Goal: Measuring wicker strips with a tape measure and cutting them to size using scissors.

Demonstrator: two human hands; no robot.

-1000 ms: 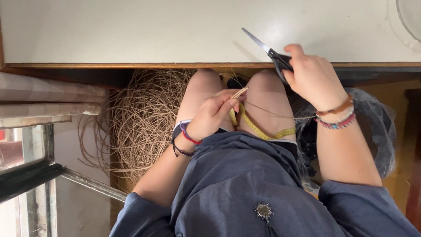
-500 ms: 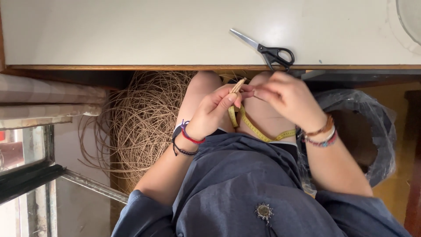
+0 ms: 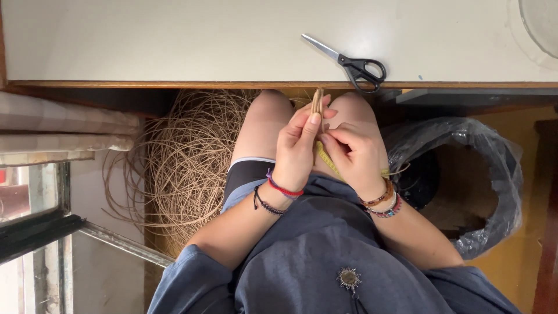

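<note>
While both hands meet over the lap, the left hand (image 3: pixel 296 148) has its grip closed on a short bundle of tan sticks (image 3: pixel 317 102), fingers wrapped round it and the index finger laid along its side; the bundle stands nearly upright, its top end level with the tabletop's front edge. Right hand (image 3: pixel 351 151): grip pinched shut, fingertips touching the lower part of the same bundle just beside the left hand's fingers. What exactly the fingertips pinch cannot be told.

Yellow strip (image 3: pixel 328 166): runs down from below the bundle between the two hands, across the thigh, partly hidden by the right hand.

Scissors (image 3: pixel 351 63): black handles, steel blades closed, lying on the pale tabletop (image 3: pixel 174 40) near its front edge, above the right hand and well apart from both hands.

Coil of thin brown cane (image 3: pixel 186 163): large loose tangle on the floor under the tabletop, beside the left knee.

Bin with black plastic liner (image 3: pixel 494 174): on the floor beside the right knee, mouth open.

Wrists: cord bracelets (image 3: pixel 279 195) on the left, beaded bracelets (image 3: pixel 383 204) on the right.

Clothing: dark blue garment with a small round metal brooch (image 3: pixel 349 277) at the chest.
</note>
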